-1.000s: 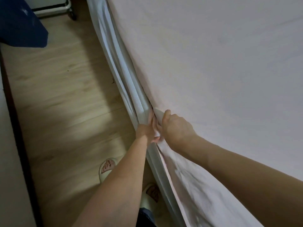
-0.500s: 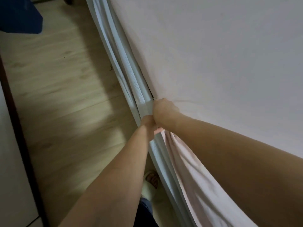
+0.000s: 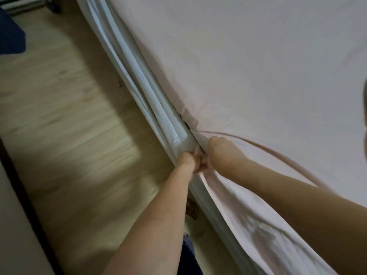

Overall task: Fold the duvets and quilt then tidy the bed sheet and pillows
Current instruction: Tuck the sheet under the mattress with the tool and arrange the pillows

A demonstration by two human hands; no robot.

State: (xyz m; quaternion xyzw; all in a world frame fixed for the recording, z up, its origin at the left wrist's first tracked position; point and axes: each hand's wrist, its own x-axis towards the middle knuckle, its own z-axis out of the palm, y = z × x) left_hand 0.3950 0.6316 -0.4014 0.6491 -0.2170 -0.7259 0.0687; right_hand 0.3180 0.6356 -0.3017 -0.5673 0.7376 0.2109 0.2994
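Note:
A pale pink bed sheet (image 3: 248,62) covers the mattress and fills the right of the view. Its loose edge (image 3: 244,213) hangs down the bed's side near me. A white mesh mattress side (image 3: 172,132) runs diagonally along the bed's edge. My right hand (image 3: 220,153) is pushed into the gap at that edge, fingers hidden, gripping the sheet; a long crease runs from it to the right. My left hand (image 3: 186,161) presses against the white mattress side right beside it, fingers curled on the fabric.
Light wooden floor (image 3: 69,135) lies left of the bed. A dark blue cloth (image 3: 10,40) sits at the far left and a metal frame leg with a castor (image 3: 53,6) at the top. A pale wall with dark skirting (image 3: 19,195) runs along the left. My slippered foot (image 3: 191,211) is beside the bed.
Both hands have stayed together at the bed's edge. The right hand has pushed deeper into the gap, and a new long crease has formed in the sheet to its right.

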